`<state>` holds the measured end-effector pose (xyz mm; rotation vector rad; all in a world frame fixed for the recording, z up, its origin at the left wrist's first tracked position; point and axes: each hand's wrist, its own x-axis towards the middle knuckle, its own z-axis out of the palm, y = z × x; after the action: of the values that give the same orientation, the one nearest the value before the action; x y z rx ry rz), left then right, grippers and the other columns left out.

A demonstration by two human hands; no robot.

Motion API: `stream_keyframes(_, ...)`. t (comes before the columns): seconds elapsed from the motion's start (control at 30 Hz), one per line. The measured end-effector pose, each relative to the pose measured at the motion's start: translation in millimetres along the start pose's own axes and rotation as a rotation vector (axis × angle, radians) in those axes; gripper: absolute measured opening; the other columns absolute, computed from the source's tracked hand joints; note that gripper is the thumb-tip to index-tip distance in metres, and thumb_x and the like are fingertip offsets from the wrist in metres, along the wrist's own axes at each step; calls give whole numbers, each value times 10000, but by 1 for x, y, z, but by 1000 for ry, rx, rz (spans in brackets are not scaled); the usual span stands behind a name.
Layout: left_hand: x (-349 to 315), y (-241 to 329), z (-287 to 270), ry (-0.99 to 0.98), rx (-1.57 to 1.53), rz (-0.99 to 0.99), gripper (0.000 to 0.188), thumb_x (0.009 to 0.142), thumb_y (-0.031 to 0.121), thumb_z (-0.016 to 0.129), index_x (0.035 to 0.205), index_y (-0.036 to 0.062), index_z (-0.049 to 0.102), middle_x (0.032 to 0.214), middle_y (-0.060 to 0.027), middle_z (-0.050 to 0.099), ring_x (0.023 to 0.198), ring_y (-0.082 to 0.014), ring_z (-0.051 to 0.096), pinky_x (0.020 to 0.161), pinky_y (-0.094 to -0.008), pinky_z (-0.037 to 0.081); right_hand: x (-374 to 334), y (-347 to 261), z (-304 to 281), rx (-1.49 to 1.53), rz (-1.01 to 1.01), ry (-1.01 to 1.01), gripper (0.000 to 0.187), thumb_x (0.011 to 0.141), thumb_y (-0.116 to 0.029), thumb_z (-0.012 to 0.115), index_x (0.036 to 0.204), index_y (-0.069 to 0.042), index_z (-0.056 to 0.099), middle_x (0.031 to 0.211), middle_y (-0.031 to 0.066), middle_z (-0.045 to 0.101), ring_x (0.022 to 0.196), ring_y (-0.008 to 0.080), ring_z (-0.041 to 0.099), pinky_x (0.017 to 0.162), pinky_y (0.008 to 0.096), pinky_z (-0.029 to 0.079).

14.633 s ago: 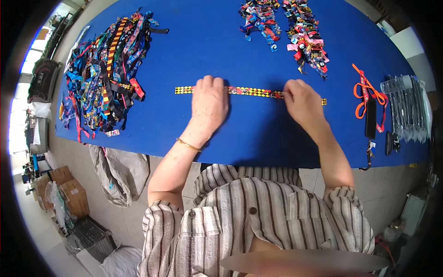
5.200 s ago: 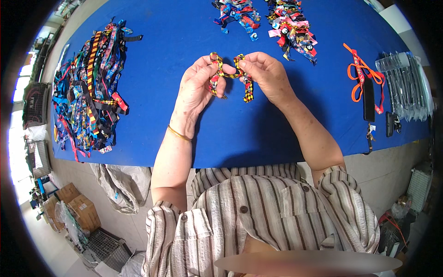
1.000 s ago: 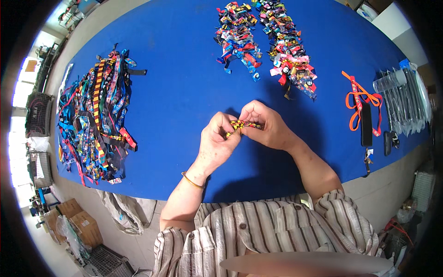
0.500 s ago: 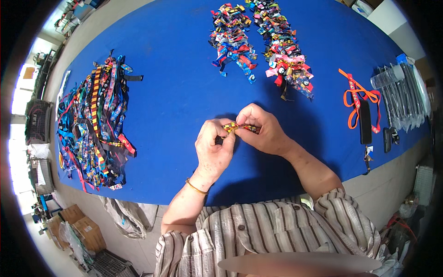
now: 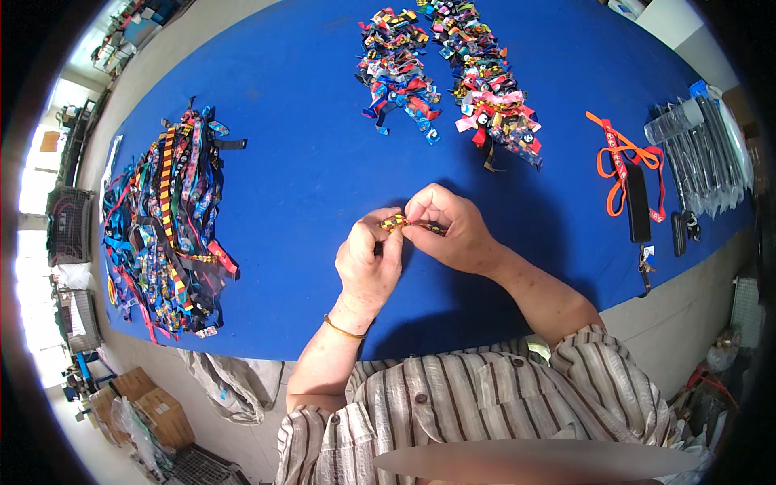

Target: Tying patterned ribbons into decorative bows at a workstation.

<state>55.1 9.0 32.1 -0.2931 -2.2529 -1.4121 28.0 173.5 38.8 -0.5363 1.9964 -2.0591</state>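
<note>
Two grips, left hand (image 5: 369, 260) and right hand (image 5: 457, 233), pinched closed on yellow-black ribbon (image 5: 394, 221); long axis crosswise, right end slightly nearer.

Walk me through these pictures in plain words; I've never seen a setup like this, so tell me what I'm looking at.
There is no machine here: a person works with two bare hands. Every picture comes from one wide fisheye camera on the person's head, looking down, so straight edges bend near the rim.

The left hand and right hand pinch a yellow-and-black patterned strip between them; fingers hide part of it.

On the blue table, a heap of colourful straps lies at left. Two rows of bunched strips lie at the far side. At right are an orange-and-red strap, a flat black object and clear plastic packets.
</note>
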Motion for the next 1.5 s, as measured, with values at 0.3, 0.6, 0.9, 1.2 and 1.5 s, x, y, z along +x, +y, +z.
stream_keyframes(0.3, 9, -1, -6, -34, 163, 305, 288, 758, -119, 710, 783, 27, 464, 961, -175, 710, 814, -291, 704, 674, -329, 554, 4, -1, -1, -5, -13, 76, 164, 995, -159, 570, 948, -7, 613, 822, 17, 626, 731, 61, 565, 660, 242, 473)
stream_keyframes(0.6, 7, -2, -5, -84, 183, 317, 276, 750, -135, 703, 789, 12, 473, 1007, -196, 692, 846, -316, 691, 705, -353, 560, 5, -3, -5, 94, 295, 11, 161, 974, -161, 618, 934, -8, 647, 829, -21, 634, 791, 37, 554, 691, 233, 475)
stream_keyframes(0.9, 9, -1, -4, -120, 169, 394, 258, 715, -176, 660, 789, -4, 482, 1002, -225, 676, 840, -342, 680, 719, -370, 567, 9, 2, -15, 109, 294, -85, 177, 945, -107, 658, 1082, 4, 653, 977, 34, 680, 921, 68, 617, 801, 233, 515)
stream_keyframes(1.2, 7, -4, -3, -138, 164, 439, 242, 703, -170, 642, 791, -9, 485, 1005, -223, 672, 838, -343, 678, 718, -375, 572, 10, 4, -23, 218, 291, -145, 89, 948, -73, 643, 1025, -30, 638, 958, -8, 648, 934, 63, 602, 850, 240, 497)
stream_keyframes(1.5, 7, -1, -2, -187, 124, 509, 194, 685, -97, 666, 761, -16, 507, 1049, -197, 641, 861, -331, 672, 728, -392, 573, 7, 2, -23, 275, 346, -106, 114, 879, -166, 632, 902, -54, 635, 831, -38, 586, 790, 42, 510, 720, 221, 407)
